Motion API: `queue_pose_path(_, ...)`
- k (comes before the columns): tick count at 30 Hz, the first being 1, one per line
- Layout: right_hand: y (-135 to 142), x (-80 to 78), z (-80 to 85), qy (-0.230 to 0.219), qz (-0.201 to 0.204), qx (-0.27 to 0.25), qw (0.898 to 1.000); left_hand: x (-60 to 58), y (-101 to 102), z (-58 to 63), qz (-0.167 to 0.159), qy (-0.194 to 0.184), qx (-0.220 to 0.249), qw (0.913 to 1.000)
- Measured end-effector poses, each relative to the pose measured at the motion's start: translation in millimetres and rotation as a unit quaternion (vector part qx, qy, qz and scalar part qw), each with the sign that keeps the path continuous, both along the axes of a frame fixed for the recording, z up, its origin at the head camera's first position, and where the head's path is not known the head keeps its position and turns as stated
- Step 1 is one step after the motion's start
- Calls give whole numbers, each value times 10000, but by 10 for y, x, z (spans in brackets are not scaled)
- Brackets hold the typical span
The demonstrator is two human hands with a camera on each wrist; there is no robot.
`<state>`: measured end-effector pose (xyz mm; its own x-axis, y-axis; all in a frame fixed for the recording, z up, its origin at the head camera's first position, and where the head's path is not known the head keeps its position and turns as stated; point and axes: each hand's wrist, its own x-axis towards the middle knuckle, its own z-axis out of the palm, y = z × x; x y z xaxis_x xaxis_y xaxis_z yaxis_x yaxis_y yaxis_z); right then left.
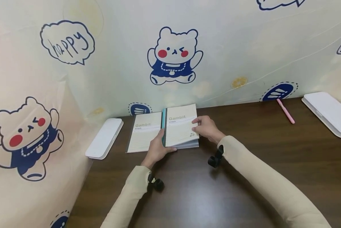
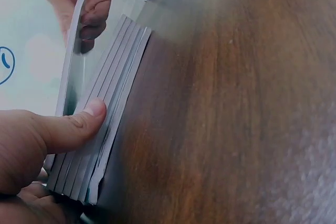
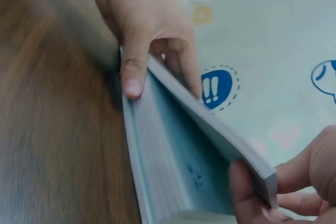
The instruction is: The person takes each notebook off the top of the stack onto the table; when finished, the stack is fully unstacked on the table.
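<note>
A cream notebook [image 1: 179,129] marked "Gambit" lies uppermost on a stack of notebooks [image 1: 189,145]. My right hand [image 1: 207,128] pinches its right edge, thumb on one side and fingers on the other. That edge is raised, and a teal cover [image 3: 181,145] shows beneath in the right wrist view. At the stack's near left corner, my left hand [image 1: 156,149] grips the stack. Its thumb [image 2: 79,127] presses across the near edges; its fingers are on the spine side. Another cream "Gambit" notebook [image 1: 143,134] lies just left of the stack.
A white case [image 1: 105,138] lies left of the notebooks, near the patterned cloth. At the far right are a pink pen [image 1: 286,111] and a second white case [image 1: 330,114]. The cloth [image 1: 116,63] rises behind the brown table [image 1: 244,152].
</note>
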<state>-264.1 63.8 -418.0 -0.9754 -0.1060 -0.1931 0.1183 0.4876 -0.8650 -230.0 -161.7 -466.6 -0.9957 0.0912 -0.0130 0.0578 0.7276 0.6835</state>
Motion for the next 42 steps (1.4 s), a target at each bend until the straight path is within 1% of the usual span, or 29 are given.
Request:
queue_pose_path(1, 15, -1, 6, -72, -28, -131, 9999, -8, 2, -8, -9, -7, 29, 10000)
queue_pose_path(3, 95, 14, 3, 16, -124, -370, 9992, -7, 9, -23, -11, -34, 52, 10000)
queue_pose_path(5, 253, 42, 1, 167, -232, -634, 9976, 1, 15, -30, 19, -120, 42, 9999)
queue_pose_path(7, 480, 70, 9, 431, -324, -799, 9953, 3, 20, -22, 32, -185, 7, 9998)
queue_pose_path(9, 742, 105, 50, 595, -383, -748, 9947, -1, 24, 1, 65, -250, -57, 9996)
queue_pose_path(12, 1094, 148, 82, 688, -511, -402, 9955, -8, 25, 34, 109, -304, -128, 9994)
queue_pose_path(14, 1241, 171, 78, 615, -583, -157, 9963, -7, 9, 66, 148, -311, -160, 9993)
queue_pose_path(17, 1335, 163, -18, 510, -583, 93, 9969, -9, -8, 80, 209, -315, -169, 9991)
queue_pose_path(22, 1288, 117, -259, 361, -426, 445, 9974, -13, -5, 46, 251, -386, -130, 9989)
queue_pose_path(25, 1255, 114, -342, 417, -237, 918, 9946, -12, 4, 31, 227, -414, -106, 9988)
queue_pose_path(27, 1232, 112, -356, 590, -45, 1355, 9890, -6, 11, 34, 240, -388, -84, 9989)
queue_pose_path(30, 1179, 108, -327, 865, 270, 2067, 9742, -6, 17, 38, 298, -319, -61, 9990)
queue_pose_path(32, 1134, 114, -288, 871, 356, 2399, 9662, -4, 26, 44, 317, -292, -45, 9991)
queue_pose_path(34, 1082, 127, -247, 890, 369, 2578, 9614, -4, 35, 42, 309, -301, -27, 9991)
queue_pose_path(35, 1047, 131, -227, 928, 356, 2600, 9605, -2, 40, 41, 298, -319, -24, 9990)
queue_pose_path(37, 952, 127, -188, 1184, 398, 2405, 9626, 3, 50, 41, 271, -325, 7, 9991)
queue_pose_path(40, 698, 95, -144, 1644, 691, 1888, 9657, 15, 55, 40, 282, -300, 49, 9991)
queue_pose_path(42, 476, 75, -119, 1684, 885, 1586, 9688, 25, 52, 40, 325, -283, 83, 9990)
